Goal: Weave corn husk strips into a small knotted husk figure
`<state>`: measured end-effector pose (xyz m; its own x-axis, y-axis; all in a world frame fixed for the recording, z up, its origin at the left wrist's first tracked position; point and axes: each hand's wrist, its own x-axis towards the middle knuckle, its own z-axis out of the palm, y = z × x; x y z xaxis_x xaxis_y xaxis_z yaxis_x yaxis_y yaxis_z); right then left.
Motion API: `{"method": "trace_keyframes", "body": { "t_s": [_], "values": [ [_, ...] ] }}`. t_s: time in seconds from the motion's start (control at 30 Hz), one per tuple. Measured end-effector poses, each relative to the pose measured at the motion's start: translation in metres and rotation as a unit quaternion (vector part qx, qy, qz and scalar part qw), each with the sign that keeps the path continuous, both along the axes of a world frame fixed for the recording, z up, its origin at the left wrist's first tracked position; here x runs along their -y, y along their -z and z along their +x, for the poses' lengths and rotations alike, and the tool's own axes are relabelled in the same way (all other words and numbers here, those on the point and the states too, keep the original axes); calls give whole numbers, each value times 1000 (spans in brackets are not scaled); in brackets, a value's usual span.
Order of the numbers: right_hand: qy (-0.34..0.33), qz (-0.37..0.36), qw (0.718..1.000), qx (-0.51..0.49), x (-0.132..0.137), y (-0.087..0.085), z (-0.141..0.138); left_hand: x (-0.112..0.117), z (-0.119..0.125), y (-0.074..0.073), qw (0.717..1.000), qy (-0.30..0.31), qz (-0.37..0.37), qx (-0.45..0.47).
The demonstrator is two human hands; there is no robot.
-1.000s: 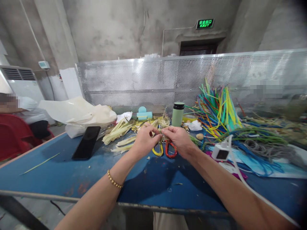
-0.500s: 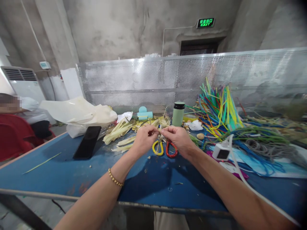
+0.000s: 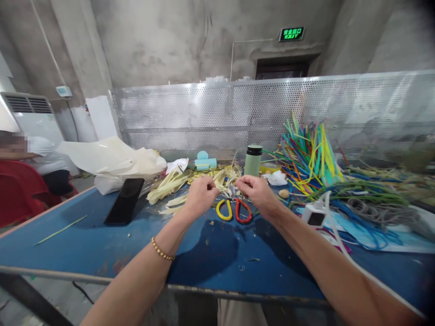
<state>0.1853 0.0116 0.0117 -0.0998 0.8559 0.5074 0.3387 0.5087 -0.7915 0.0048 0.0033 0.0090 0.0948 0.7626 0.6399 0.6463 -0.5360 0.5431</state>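
Observation:
My left hand and my right hand are raised above the blue table, fingers pinched, a small gap between them. What each pinch holds is too small to make out; a thin straw-like strand may run between them. Below the gap lie scissors with one yellow and one red handle loop. Pale straw strips lie just beyond my left hand. A gold bead bracelet is on my left wrist.
A black phone lies left of my hands, a white plastic bag behind it. A green flask, a teal object, a pile of coloured strips and a white cube device stand right. A seated person is far left.
My hands have risen off the scissors and drawn apart sideways. The scissors now show fully on the table.

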Motion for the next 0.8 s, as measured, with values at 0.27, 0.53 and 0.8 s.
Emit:
{"method": "trace_keyframes", "body": {
  "t_s": [0.27, 0.53, 0.8],
  "values": [
    [-76, -76, 992, -66, 5, -5, 3, -3, 1, 0, 997, 32, -28, 59],
    [-35, -6, 998, 50, 0, 0, 2, 9, -1, -8, 971, 183, 0, 151],
    [-55, 101, 969, 217, 4, -6, 7, 11, -3, -6, 897, 321, -178, 247]
  ]
}}
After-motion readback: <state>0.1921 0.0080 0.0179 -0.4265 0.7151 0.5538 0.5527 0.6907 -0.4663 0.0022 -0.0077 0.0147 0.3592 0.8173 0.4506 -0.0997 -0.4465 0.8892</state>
